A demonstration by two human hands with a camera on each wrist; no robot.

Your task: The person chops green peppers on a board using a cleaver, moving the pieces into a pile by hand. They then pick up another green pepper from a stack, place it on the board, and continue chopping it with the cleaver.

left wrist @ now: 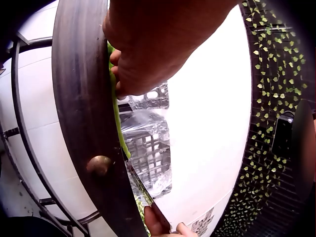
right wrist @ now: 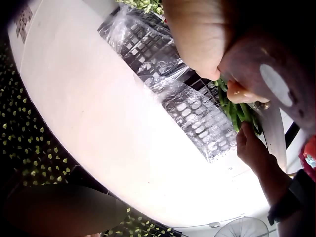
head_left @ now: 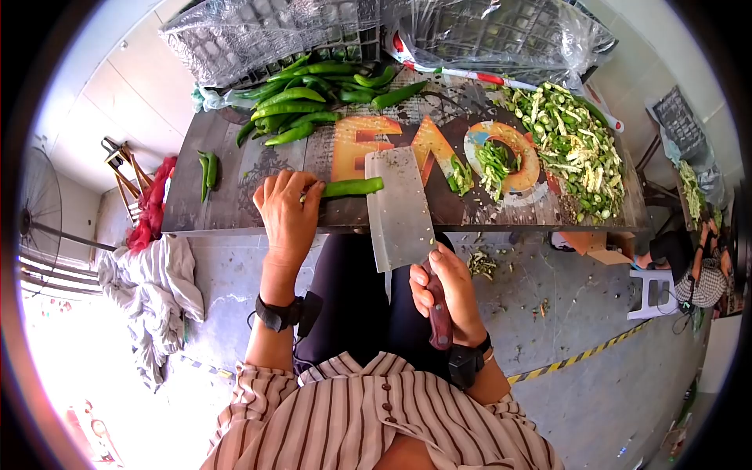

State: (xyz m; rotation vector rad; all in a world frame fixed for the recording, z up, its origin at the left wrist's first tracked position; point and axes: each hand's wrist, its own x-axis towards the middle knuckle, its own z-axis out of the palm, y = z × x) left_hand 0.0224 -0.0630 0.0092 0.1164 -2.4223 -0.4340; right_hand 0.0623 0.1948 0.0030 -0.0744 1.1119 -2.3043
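Note:
My left hand [head_left: 287, 213] holds a long green chili pepper [head_left: 348, 188] near the table's front edge, fingers and thumb around its left part. In my right hand [head_left: 458, 294] is a cleaver, gripped by its wooden handle [head_left: 440, 317]. The broad blade [head_left: 399, 211] stands at the pepper's right end, its flat side facing up toward me. From the left wrist view, the pepper [left wrist: 118, 123] runs along the table edge toward the blade. Chopped pepper pieces [head_left: 460, 178] lie right of the blade, beside another small heap of slices [head_left: 495, 166].
Whole green peppers [head_left: 301, 98] are piled at the back left; two small ones [head_left: 208, 174] lie far left. A large heap of chopped pepper [head_left: 572, 149] covers the table's right end. Plastic-covered crates [head_left: 274, 43] line the back. Another person [head_left: 705, 274] sits far right.

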